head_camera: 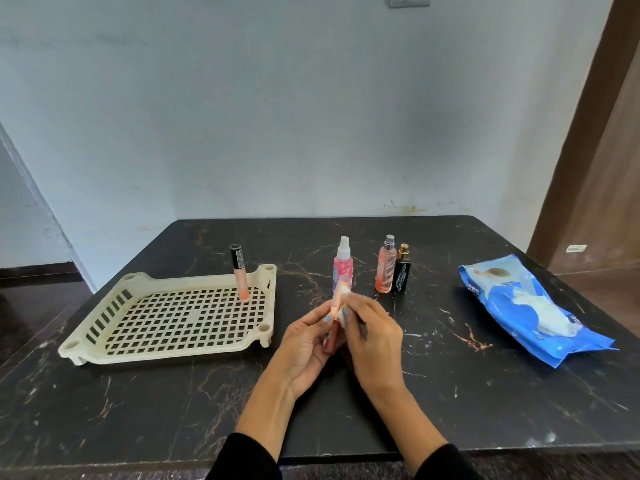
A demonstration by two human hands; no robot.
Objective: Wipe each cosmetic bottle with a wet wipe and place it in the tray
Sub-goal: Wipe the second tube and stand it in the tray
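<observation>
Far to the left of the grip, a cream perforated tray [104, 336] lies on the dark marbled table [450, 393], and one lip gloss tube [239, 273] with a black cap stands upright in its far right corner, well apart from both hands. Just right of the tray, the left hand [306, 344] curls its fingers and thumb round the lower part of a slim tube [335, 308], whose brownish lower end sits in the palm and whose pale upper end points up and away, raised above the table. Touching it from the right, the right hand [372, 336] pinches a small white wet wipe [343, 315] against the tube near its middle, so both hands are closed on something. Directly behind the grip, a pink spray bottle [343, 268] with a white nozzle stands upright; a little to the right of it stand a peach spray bottle [386, 270] and a small black bottle [401, 271] with a gold cap, just beside each other. Farthest right of the grip, a blue pack of wipes [530, 310] lies flat, a white sheet showing at its opening.
</observation>
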